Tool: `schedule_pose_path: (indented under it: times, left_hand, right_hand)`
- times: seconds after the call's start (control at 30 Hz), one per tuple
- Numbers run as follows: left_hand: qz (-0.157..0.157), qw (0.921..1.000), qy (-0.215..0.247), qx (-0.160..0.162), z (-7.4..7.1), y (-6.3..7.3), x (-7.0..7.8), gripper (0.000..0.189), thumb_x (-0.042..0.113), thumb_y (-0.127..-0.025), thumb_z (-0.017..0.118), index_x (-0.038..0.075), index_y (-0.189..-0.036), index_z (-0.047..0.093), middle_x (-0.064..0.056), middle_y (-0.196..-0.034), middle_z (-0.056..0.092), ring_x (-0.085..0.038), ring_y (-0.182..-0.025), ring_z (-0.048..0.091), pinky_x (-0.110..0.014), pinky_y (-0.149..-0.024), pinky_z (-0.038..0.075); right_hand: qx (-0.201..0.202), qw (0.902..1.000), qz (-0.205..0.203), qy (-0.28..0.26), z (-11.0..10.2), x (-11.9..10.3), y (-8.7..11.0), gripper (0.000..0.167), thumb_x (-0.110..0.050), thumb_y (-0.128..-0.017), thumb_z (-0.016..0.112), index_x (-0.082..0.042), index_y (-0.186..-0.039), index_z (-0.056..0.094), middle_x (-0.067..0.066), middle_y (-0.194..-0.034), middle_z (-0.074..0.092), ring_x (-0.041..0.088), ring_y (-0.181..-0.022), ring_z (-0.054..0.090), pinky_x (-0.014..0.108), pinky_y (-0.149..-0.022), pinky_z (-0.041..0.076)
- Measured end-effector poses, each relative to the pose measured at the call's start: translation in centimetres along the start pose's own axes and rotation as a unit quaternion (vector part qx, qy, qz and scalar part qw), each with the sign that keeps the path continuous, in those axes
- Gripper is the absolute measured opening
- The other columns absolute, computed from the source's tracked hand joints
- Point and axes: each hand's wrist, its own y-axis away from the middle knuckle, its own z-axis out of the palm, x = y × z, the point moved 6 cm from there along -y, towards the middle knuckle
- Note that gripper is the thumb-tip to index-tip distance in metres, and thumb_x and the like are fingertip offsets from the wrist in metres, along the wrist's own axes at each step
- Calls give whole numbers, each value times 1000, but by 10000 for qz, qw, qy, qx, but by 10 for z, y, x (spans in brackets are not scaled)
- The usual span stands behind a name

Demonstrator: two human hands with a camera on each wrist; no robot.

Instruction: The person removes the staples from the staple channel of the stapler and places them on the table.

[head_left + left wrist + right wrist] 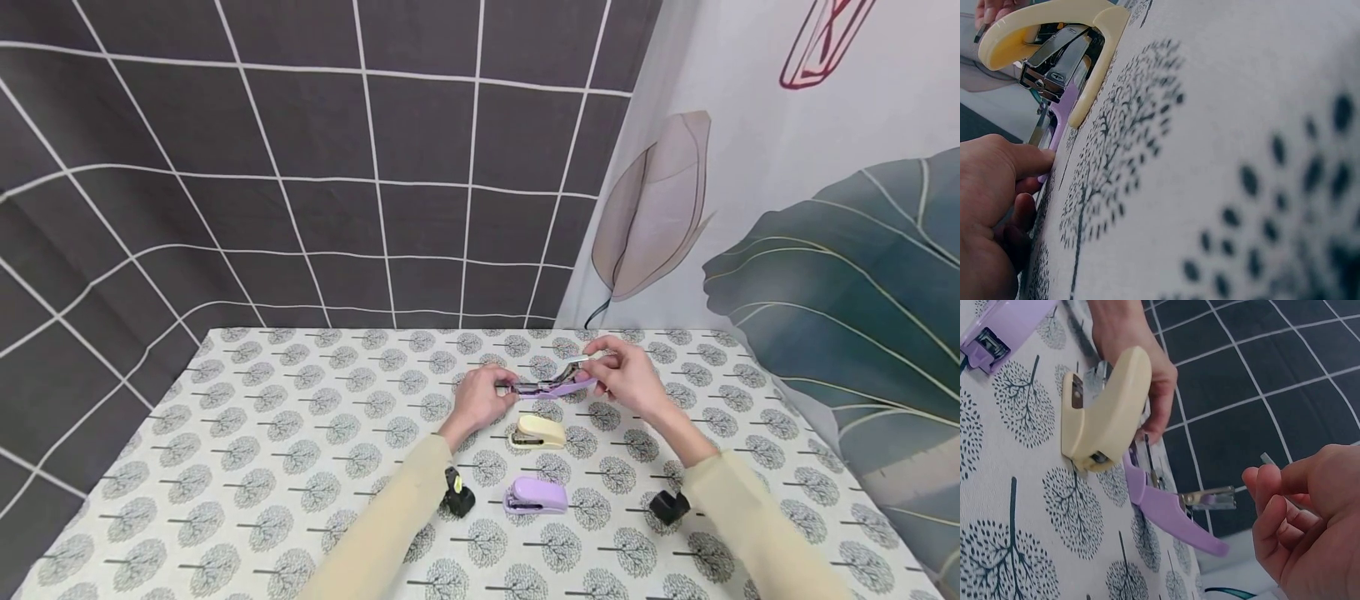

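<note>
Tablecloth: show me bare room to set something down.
The tablecloth is widest and barest between the left sleeve and dark grid curtain; a smaller patch lies between the right sleeve and leaf-print curtain. Crowded between the sleeves: cream stapler, closed purple stapler, open purple stapler in the left hand.

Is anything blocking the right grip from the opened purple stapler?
Nothing visible is: in the right wrist view, only open space separates the right grip from the opened purple stapler. The cream stapler sits off to one side.
</note>
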Motion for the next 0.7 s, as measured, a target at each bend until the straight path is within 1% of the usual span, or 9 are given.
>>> schedule_pose_path:
  times: [0.07,0.13,0.27,0.47,0.7]
  left_hand:
    - [2,10000,-1,5,0,0,0,24,16,-83,80,15,-107,75,-1,-114,70,-25,-110,62,-44,-95,46]
    - [3,10000,17,9,0,0,0,24,16,-83,79,15,-107,75,-1,-115,70,-25,-111,62,-44,-95,46]
    - [-28,10000,60,-5,0,0,-1,25,16,-83,79,14,-108,75,-2,-117,69,-26,-113,61,-45,-96,46]
    - [-35,10000,37,-24,-1,1,0,26,16,-83,79,15,-109,74,-1,-116,69,-26,-112,61,-44,-96,46]
    - [-66,10000,-13,-8,-1,1,1,26,17,-83,80,16,-108,74,0,-114,70,-25,-111,62,-42,-94,46]
  right_hand:
    - [50,10000,23,77,-5,2,1,22,3,-95,61,8,-116,55,27,-89,70,20,-53,60,23,-42,42]
    - [81,9998,32,153,-9,3,2,23,1,-96,61,7,-117,55,26,-89,71,18,-53,60,24,-43,43]
    - [84,9999,91,103,-15,5,3,25,0,-96,61,8,-119,53,24,-88,71,15,-53,59,23,-43,41]
    - [76,9997,237,-67,-23,9,6,30,-1,-97,61,8,-123,51,20,-89,72,18,-55,61,24,-45,42]
    - [133,9994,333,-21,-33,23,6,28,-2,-98,59,8,-123,52,22,-91,72,21,-58,63,26,-49,46]
